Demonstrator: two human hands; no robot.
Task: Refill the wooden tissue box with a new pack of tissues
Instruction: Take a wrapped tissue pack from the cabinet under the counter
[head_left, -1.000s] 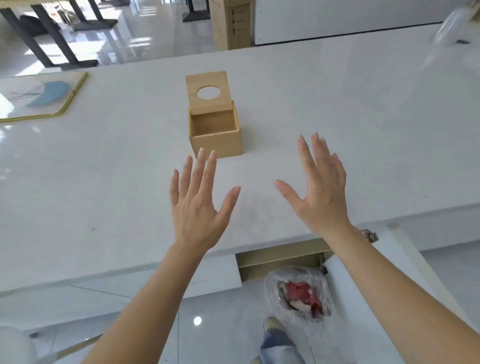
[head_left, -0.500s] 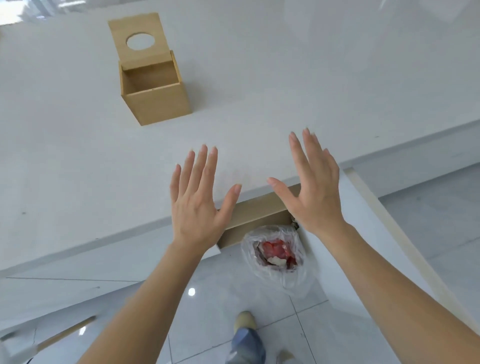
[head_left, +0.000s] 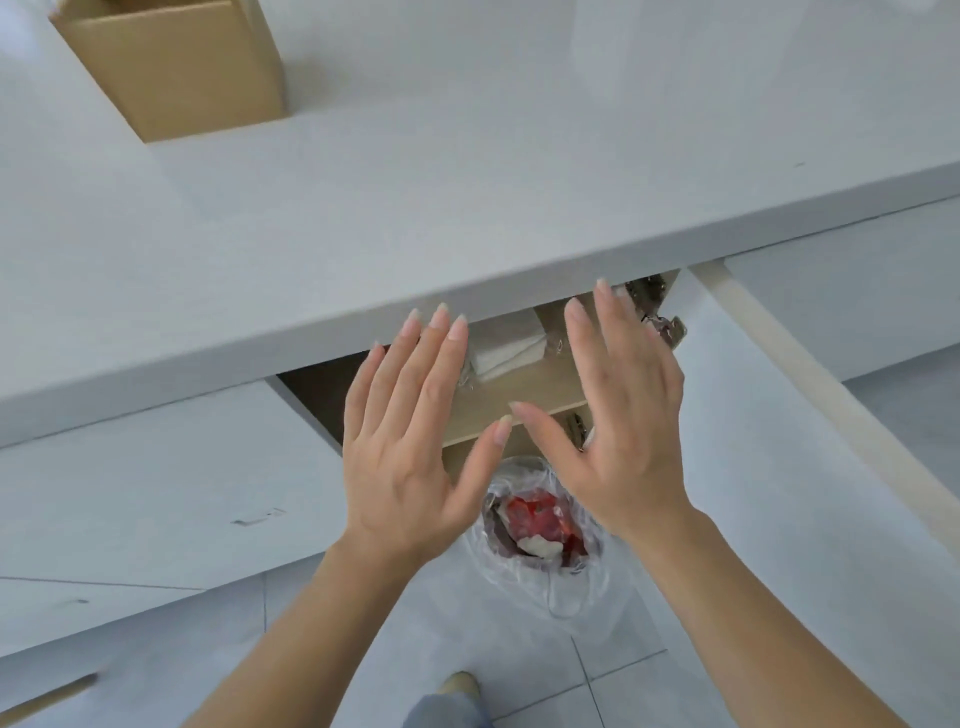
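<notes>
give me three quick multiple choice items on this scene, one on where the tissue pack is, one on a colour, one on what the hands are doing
1. Where is the tissue pack?
A. on the countertop
B. on a shelf in the open cabinet under the countertop
C. inside the wooden tissue box

2. What colour shows inside the clear plastic bag on the floor?
A. red
B. green
C. blue

3. What state are the left hand and right hand in?
A. both closed on the pack
B. one holds the box
C. both open, holding nothing

Answers: 1 B, the pack lies on the wooden shelf below the counter edge; 2 A, red contents show through; 3 C, fingers spread, nothing gripped.
</notes>
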